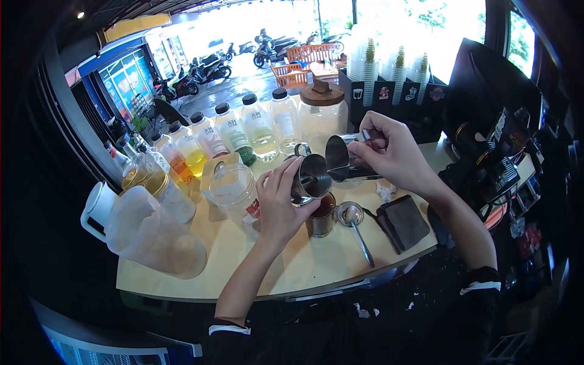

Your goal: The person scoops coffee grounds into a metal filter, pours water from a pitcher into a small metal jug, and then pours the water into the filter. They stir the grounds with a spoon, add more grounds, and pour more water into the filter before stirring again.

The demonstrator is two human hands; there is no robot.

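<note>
My left hand (pixel 280 198) is wrapped round a steel cup (pixel 314 173), its open mouth facing up toward me. To its right, my right hand (pixel 389 152) grips a second steel pitcher (pixel 347 159) by the handle, tipped so its mouth faces the first cup. The two rims are close together; whether they touch or liquid flows is hard to tell. Just below them stands a glass (pixel 321 220) with brown liquid. A metal strainer (pixel 351 214) with a handle lies right of the glass, and a clear plastic cup (pixel 234 188) is left of my left hand.
Several capped bottles (pixel 261 131) line the back edge beside a wooden-lidded jar (pixel 323 121). A plastic pitcher (pixel 155 234) stands left. A dark folded cloth (pixel 403 224) lies right. Stacked cups (pixel 363 67) fill a black holder (pixel 389 97). The counter's front edge (pixel 274 297) is near me.
</note>
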